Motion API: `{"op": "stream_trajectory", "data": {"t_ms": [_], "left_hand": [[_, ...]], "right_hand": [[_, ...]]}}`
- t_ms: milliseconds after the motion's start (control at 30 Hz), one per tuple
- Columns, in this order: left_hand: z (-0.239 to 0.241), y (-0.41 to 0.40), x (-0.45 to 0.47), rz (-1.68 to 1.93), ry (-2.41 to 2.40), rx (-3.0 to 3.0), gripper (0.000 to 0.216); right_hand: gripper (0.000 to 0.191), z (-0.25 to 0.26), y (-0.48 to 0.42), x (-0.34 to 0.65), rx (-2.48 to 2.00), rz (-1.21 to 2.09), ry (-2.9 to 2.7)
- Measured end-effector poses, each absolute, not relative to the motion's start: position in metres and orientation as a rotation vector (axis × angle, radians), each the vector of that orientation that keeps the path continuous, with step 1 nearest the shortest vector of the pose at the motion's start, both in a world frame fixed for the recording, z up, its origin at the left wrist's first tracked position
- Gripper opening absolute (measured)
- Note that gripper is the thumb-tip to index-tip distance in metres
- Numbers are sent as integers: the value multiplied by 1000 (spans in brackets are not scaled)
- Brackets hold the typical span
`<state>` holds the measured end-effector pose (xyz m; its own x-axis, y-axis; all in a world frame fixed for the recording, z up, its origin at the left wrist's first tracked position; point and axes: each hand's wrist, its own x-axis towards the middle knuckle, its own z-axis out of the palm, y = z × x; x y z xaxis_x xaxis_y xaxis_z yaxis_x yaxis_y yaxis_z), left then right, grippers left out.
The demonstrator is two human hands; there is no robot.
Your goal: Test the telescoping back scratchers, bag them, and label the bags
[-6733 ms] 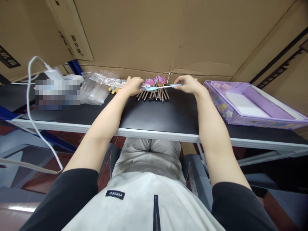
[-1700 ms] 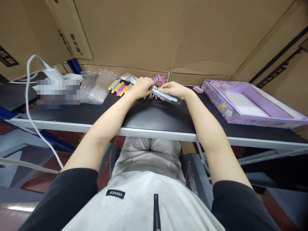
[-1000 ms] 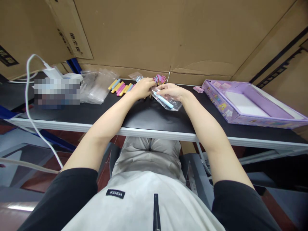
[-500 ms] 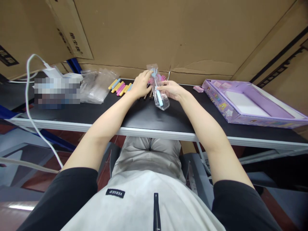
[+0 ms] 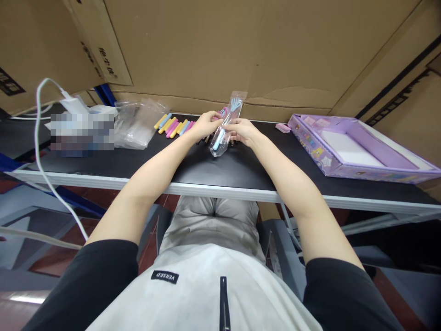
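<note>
My left hand [image 5: 204, 126] and my right hand [image 5: 243, 131] both pinch a narrow clear plastic bag [image 5: 220, 138] at its middle, above the black table [image 5: 220, 165]. Inside the bag is a light blue stick [image 5: 217, 139] with a small hand-shaped head [image 5: 235, 104] at its upper end. The bag stands tilted, its top leaning right toward the cardboard wall. Behind my hands lies a bunch of similar sticks [image 5: 222, 113] with pink heads, mostly hidden. A row of yellow, blue and pink caps [image 5: 172, 126] lies left of my left hand.
A pile of empty clear bags [image 5: 138, 122] sits at the left, beside a white charger and cable [image 5: 70, 102]. An open purple box [image 5: 358, 149] lies at the right. Large cardboard boxes [image 5: 241, 50] wall off the back of the table.
The bagged blue stick went from lying flat between my hands to standing upright, then tipped so its head leans right. My hands have drawn closer together on it.
</note>
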<state>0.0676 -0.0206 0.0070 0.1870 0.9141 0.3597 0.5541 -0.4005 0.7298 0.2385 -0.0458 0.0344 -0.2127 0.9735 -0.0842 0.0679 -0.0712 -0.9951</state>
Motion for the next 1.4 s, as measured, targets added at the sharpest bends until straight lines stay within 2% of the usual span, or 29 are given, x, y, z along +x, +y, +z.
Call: {"op": "stream_trajectory", "data": {"t_ms": [100, 300, 567, 733, 1067, 1167, 1233, 1400], "left_hand": [[7, -22, 68, 1090, 1376, 1955, 16], [8, -24, 62, 966, 1340, 1854, 32], [13, -27, 56, 957, 1321, 1952, 38], [21, -30, 50, 883, 1349, 1948, 46], [10, -2, 28, 872, 1417, 2271, 48], [7, 4, 24, 872, 1453, 2216, 47], [7, 6, 21, 844, 1505, 2159, 47], [9, 7, 13, 815, 1554, 2089, 50]], "right_hand": [[26, 31, -49, 233, -1196, 1415, -1365], [21, 27, -54, 226, -1204, 1452, -1349], [23, 19, -48, 226, -1113, 1562, -1309], [18, 24, -50, 223, -1121, 1635, -1273], [15, 24, -16, 255, -1173, 1441, -1085], [15, 23, 3, 278, -1214, 1313, -1122], [15, 23, 12, 302, -1338, 1100, -1149], [37, 11, 19, 375, -1771, 102, -1368]]}}
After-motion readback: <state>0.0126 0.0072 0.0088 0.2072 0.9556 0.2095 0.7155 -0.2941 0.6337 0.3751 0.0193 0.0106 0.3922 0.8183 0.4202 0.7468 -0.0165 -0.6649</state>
